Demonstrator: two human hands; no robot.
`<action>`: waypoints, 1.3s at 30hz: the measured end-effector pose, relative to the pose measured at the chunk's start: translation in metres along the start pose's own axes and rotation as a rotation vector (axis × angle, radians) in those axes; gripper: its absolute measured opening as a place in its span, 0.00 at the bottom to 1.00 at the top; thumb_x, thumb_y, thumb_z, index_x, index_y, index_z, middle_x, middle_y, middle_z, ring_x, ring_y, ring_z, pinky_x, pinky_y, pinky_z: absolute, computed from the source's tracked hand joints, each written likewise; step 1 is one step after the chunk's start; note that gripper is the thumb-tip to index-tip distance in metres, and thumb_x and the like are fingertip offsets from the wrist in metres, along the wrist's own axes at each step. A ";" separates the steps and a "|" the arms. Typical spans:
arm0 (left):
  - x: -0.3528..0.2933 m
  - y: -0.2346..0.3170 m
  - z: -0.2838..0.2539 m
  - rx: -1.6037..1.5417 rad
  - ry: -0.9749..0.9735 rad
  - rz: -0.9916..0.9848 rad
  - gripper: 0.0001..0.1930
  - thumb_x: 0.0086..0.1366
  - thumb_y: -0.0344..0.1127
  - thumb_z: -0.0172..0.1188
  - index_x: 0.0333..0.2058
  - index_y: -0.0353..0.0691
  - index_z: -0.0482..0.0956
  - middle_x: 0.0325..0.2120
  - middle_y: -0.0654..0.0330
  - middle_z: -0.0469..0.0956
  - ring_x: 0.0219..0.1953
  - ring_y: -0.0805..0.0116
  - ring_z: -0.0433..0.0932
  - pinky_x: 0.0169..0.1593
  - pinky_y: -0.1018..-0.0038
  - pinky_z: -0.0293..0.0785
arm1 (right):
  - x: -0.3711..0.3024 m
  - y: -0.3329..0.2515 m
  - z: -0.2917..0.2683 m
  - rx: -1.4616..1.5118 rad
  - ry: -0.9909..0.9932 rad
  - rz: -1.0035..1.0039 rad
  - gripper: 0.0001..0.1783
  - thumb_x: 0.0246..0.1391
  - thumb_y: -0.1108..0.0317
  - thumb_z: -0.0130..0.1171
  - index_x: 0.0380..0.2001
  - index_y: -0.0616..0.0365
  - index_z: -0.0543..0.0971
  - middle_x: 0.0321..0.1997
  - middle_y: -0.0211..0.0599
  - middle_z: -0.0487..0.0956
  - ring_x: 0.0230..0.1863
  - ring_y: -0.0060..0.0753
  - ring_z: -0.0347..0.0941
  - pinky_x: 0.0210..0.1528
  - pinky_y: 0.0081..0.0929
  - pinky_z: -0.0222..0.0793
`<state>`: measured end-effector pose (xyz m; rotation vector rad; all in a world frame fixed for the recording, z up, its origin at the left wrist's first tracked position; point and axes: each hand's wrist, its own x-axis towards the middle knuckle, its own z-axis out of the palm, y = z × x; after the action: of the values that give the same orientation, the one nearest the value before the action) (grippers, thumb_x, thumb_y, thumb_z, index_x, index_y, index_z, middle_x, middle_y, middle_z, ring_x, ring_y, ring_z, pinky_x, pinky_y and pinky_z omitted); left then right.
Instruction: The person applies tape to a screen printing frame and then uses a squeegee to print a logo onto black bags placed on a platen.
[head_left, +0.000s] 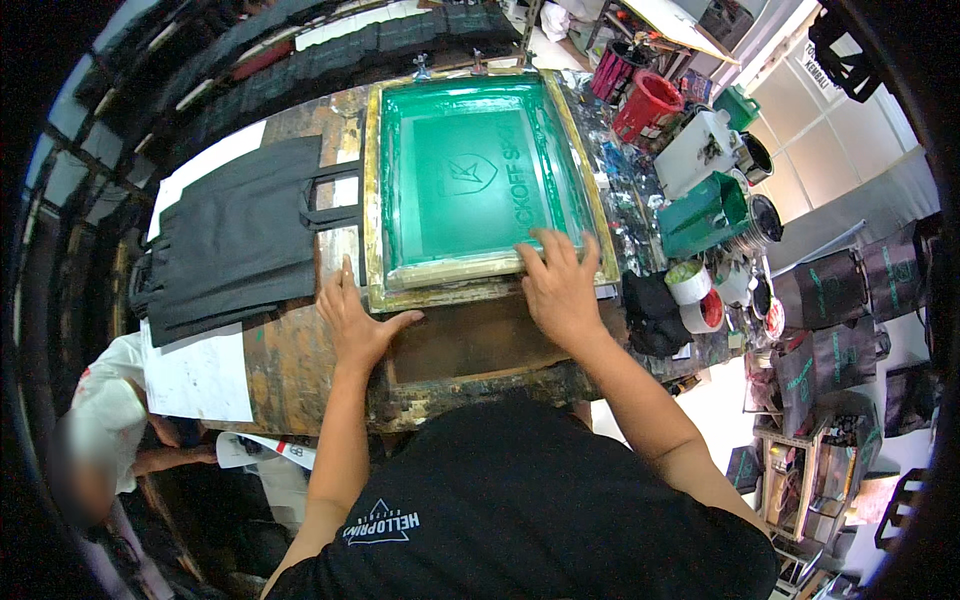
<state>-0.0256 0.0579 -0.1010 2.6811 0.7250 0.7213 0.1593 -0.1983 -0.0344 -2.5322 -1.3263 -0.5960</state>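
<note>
A screen-printing frame [377,200] with green mesh and a darker shield design lies flat on the worktable. Across its near end, inside the frame, rests a pale wooden bar [450,268], which looks like a squeegee handle. My left hand [355,322] is open beside the frame's near left corner, thumb spread out toward its front edge. Over the near right part of the frame is my right hand [562,290], its fingers apart and slightly bent at the bar's right end. Whether those fingertips press on the bar or the frame, I cannot tell.
Black tote bags [240,235] are stacked left of the frame, on white sheets [200,375]. Ink tubs, a red bucket [648,105] and a green container [700,215] crowd the right side. A black cloth [655,315] lies near my right hand. Another person [105,400] is at lower left.
</note>
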 end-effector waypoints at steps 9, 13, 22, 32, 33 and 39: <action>-0.001 -0.002 0.002 0.044 -0.068 -0.026 0.45 0.39 0.65 0.81 0.51 0.39 0.83 0.46 0.54 0.71 0.51 0.51 0.66 0.59 0.54 0.56 | -0.008 0.006 0.016 0.201 -0.029 -0.007 0.31 0.47 0.72 0.67 0.57 0.50 0.77 0.49 0.35 0.76 0.56 0.40 0.70 0.63 0.51 0.52; -0.006 -0.004 0.001 0.037 -0.009 -0.066 0.46 0.39 0.66 0.81 0.53 0.41 0.83 0.44 0.55 0.72 0.51 0.53 0.65 0.59 0.55 0.54 | 0.002 0.007 0.002 0.268 0.013 -0.016 0.29 0.47 0.73 0.67 0.56 0.50 0.77 0.49 0.35 0.76 0.55 0.41 0.70 0.62 0.52 0.52; 0.071 0.063 -0.047 -0.896 0.355 -0.143 0.37 0.64 0.46 0.74 0.65 0.31 0.71 0.48 0.59 0.79 0.46 0.69 0.76 0.51 0.70 0.74 | 0.100 0.026 -0.078 0.086 0.243 -0.095 0.25 0.52 0.52 0.67 0.50 0.50 0.79 0.45 0.39 0.77 0.52 0.43 0.72 0.59 0.50 0.57; 0.136 0.049 -0.048 -0.710 0.219 -0.096 0.40 0.72 0.44 0.66 0.73 0.32 0.56 0.49 0.52 0.75 0.47 0.68 0.75 0.53 0.70 0.72 | 0.235 0.057 -0.141 0.034 0.370 -0.190 0.37 0.65 0.31 0.49 0.35 0.59 0.81 0.33 0.43 0.79 0.40 0.38 0.73 0.50 0.42 0.64; 0.124 0.043 -0.040 -0.653 0.072 -0.213 0.42 0.71 0.46 0.67 0.73 0.32 0.56 0.50 0.50 0.75 0.48 0.66 0.76 0.54 0.69 0.72 | 0.239 0.056 -0.148 0.054 0.298 -0.171 0.36 0.65 0.32 0.49 0.35 0.59 0.81 0.33 0.43 0.80 0.40 0.38 0.74 0.50 0.42 0.64; 0.062 0.014 0.027 0.149 -0.172 -0.240 0.48 0.61 0.47 0.74 0.72 0.32 0.58 0.53 0.30 0.73 0.52 0.33 0.76 0.57 0.52 0.73 | 0.257 0.058 -0.171 0.090 0.147 -0.132 0.37 0.67 0.32 0.46 0.37 0.59 0.81 0.34 0.44 0.81 0.40 0.37 0.75 0.51 0.42 0.66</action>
<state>0.0410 0.0756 -0.0941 2.6779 1.0676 0.3855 0.2955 -0.1067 0.2331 -2.2956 -1.4404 -0.7172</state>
